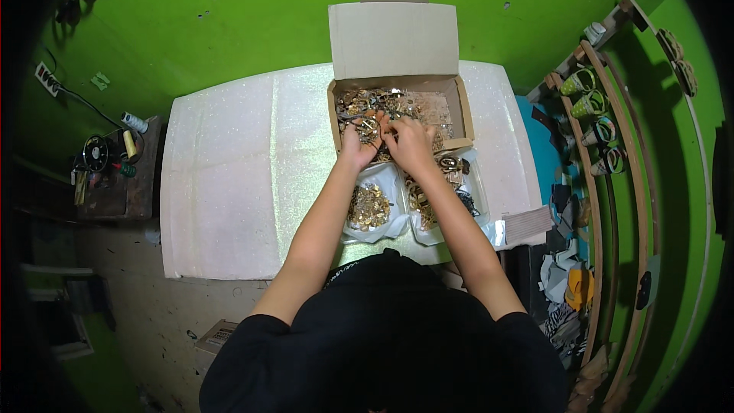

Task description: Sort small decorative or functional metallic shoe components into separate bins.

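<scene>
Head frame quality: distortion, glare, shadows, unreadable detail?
Head view: fisheye bows the table cover, frame corners black; head view: greenish glitter streak on that cover; head view: green wall shadowed at right; head view: metal pieces in the left hand too small to separate.

And there's the vivid green wall point(267, 23) rising behind the desk point(222, 153), pocked with small chips, while the desk's own pale cover glitters in the light! Left of the desk, a dark wooden stand point(141, 191) sits over dull, speckled floor point(130, 283); to the desk's right, a tall wooden rack point(641, 199) rises beside heaped fabric scraps point(562, 275).
</scene>
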The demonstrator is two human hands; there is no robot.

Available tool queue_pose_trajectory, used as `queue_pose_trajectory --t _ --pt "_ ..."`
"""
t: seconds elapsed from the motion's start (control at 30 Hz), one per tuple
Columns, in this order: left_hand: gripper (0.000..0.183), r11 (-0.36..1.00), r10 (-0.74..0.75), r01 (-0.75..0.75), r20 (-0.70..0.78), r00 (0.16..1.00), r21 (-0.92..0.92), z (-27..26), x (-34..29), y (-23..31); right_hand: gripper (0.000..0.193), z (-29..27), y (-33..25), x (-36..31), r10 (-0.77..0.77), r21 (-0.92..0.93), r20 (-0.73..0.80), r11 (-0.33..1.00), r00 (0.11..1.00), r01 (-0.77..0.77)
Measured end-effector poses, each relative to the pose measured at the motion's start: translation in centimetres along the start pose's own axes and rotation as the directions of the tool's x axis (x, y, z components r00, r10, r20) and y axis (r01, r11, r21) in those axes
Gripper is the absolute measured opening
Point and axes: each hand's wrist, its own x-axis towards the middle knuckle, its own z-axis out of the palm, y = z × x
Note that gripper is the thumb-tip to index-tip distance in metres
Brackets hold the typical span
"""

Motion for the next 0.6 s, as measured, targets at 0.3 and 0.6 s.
queue_pose_trajectory --t 0.3,0.6 --pt "0.031 0.999 0.034 -0.034 0.044 0.998 0.005 -0.7 0.4 0.2 0.015 3.1 0.0 1.7 -0.054 -0.153 -0.109 0.987 0.993 0.037" --pt "0.030 0.999 0.032 -0.032 0.011 0.999 0.016 -0.8 0.6 0.1 0.013 3.6 0.1 2.4 0.108 -0.115 0.001 0.988 0.994 -0.107"
